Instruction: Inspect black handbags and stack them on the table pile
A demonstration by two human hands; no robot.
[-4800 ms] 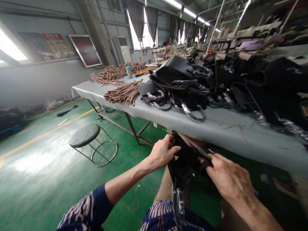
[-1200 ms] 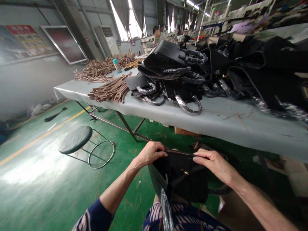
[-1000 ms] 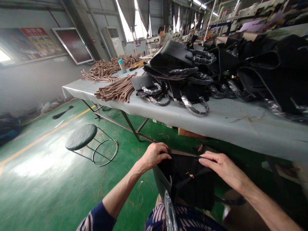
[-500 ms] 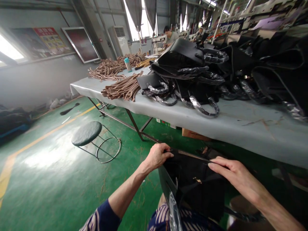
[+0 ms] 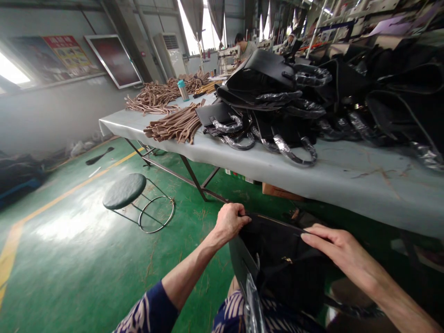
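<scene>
A black handbag (image 5: 280,249) is held above my lap, its upper edge stretched between both hands. My left hand (image 5: 231,221) pinches the edge at its left end, thumb on the near side. At the right end, my right hand (image 5: 328,238) grips the same edge between thumb and fingers. A small gold-coloured metal fitting (image 5: 287,260) shows on the bag's dark front. Clear plastic film (image 5: 255,300) wraps a part hanging at the lower left. The bag's lower portion is too dark to make out.
Ahead stands a long grey-covered table (image 5: 243,164) with a heap of black handbags (image 5: 274,88), bundled brown strips (image 5: 176,124) and a teal-lidded bottle (image 5: 183,90). A round stool (image 5: 125,191) is on the green floor to the left. Another person (image 5: 244,47) sits farther back.
Both hands keep their hold on the bag's edge. The edge has turned slightly, so less of the brown strip along it shows. The camera view has shifted a little.
</scene>
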